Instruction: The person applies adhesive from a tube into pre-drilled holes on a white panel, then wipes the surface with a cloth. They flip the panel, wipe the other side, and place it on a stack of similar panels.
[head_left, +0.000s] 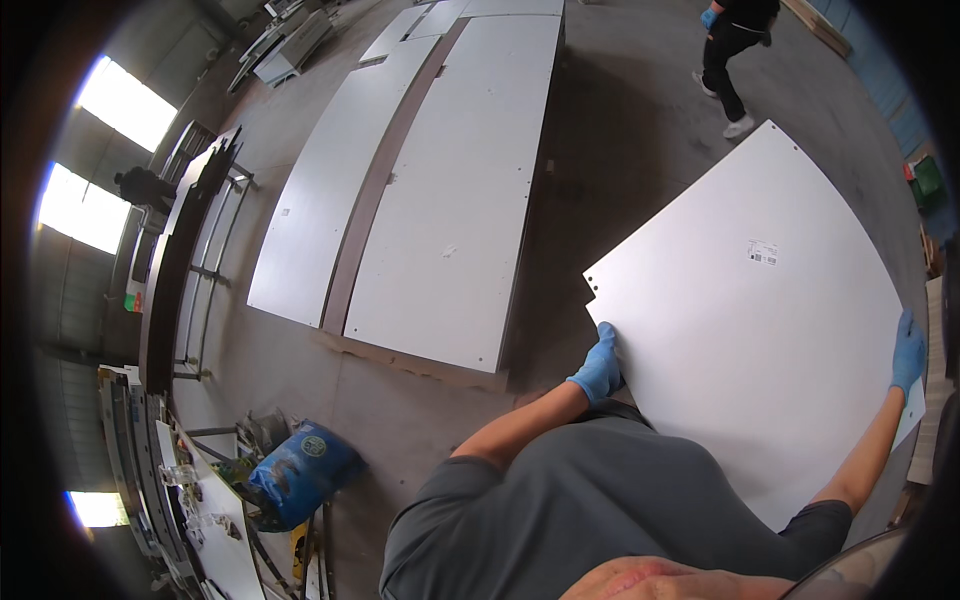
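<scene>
A large white panel (720,330) with a notched corner and small dark holes is in front of my body, on the right. My left hand (600,365), in a blue glove, grips its left edge just below the notch, the thumb lying over the top face. On the opposite edge my right hand (908,352), gloved in the same blue, is closed around the board near its lower right corner. The fingers beneath the panel are hidden on both sides. A printed white label (763,252) is stuck on the panel's upper face.
Stacked white panels (450,200) lie on brown sheeting to the left. Beyond my panel's far corner a person (735,60) in dark clothes walks. At lower left stand a blue bag (305,470) and a white-topped bench (215,530) with small parts. A metal rack (205,270) is farther left.
</scene>
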